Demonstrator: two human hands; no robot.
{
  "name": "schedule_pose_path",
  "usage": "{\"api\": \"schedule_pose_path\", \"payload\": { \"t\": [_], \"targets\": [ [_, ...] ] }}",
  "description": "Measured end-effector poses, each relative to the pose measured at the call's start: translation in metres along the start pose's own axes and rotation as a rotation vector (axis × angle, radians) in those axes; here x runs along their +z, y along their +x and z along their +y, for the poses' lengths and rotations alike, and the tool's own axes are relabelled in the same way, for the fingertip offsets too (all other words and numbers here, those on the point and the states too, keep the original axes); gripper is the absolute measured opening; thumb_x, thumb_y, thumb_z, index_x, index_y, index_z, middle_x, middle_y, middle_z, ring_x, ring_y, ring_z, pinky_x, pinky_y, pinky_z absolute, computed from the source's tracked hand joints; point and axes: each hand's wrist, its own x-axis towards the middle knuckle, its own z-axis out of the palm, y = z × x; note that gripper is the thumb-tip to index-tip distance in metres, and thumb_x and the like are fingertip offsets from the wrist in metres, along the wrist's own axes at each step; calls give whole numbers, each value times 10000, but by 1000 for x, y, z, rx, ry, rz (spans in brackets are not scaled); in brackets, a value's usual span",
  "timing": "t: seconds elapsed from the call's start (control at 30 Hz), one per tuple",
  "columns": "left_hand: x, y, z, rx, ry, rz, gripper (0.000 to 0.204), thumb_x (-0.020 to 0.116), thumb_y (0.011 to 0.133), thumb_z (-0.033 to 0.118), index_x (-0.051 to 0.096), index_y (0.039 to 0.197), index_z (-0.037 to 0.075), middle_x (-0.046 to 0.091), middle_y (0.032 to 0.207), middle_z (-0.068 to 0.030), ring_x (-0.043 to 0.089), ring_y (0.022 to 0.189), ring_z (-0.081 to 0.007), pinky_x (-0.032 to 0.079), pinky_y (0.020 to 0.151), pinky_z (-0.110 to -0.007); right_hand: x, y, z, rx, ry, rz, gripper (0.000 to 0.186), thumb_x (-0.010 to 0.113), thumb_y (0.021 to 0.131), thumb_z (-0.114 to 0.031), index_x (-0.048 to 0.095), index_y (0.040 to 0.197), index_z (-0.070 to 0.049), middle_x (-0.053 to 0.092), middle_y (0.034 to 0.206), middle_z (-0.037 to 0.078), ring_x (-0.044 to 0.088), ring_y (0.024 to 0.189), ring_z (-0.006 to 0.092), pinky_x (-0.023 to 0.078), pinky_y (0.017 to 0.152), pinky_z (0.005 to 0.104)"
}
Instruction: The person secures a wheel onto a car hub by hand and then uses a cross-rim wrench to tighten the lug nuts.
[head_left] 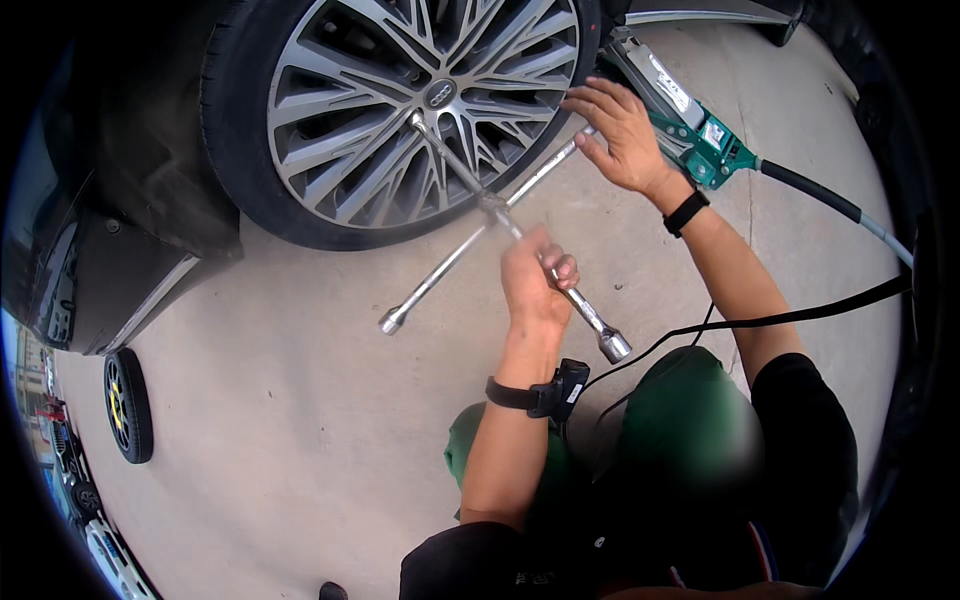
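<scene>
A silver four-way lug wrench (448, 258) has one socket end set at a lug position beside the wheel's centre cap. The wheel (355, 170) has grey spokes and a black tyre (240, 150). My left hand (537, 275) is wrapped round the wrench arm pointing back toward me, slightly blurred. At the tip of the upper right wrench arm, my right hand (625, 140) rests with its fingers stretched out and thumb apart. The other two socket ends show, one at the lower left and one beyond my left hand.
A green and silver floor jack (705, 150) with a long handle stands at the right, close to my right hand. A black cable (770, 318) runs across to my left wrist strap. A narrow loose wheel (128, 405) stands at the left, beside the dark car body (140, 270).
</scene>
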Motion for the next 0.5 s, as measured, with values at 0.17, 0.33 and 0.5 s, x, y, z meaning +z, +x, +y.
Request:
{"api": "schedule_pose_path", "payload": {
  "t": [0.17,0.33,0.5],
  "targets": [
    [8,-2,4,38,29,-90,185,518,948,168,478,787,88,422,632,11,411,525,-129,307,480,-263,95,-136,-91,218,922,-1226,499,546,932,-453,605,1240,-66,605,1194,230,555,1115,370,417,970,419],
    [-5,4,9,97,33,-84,173,510,958,163,478,803,93,438,661,9,421,564,-122,325,503,-264,36,-84,-88,250,673,-1133,385,593,908,-371,686,1015,-13,698,913,210,669,838,361,519,777,414],
    [-5,10,7,69,0,-125,183,513,959,176,477,797,99,438,662,10,422,566,-123,323,503,-265,17,-90,-57,503,1020,-903,280,591,907,-262,705,956,-11,701,866,185,669,773,304,520,714,379]
  ]
}}
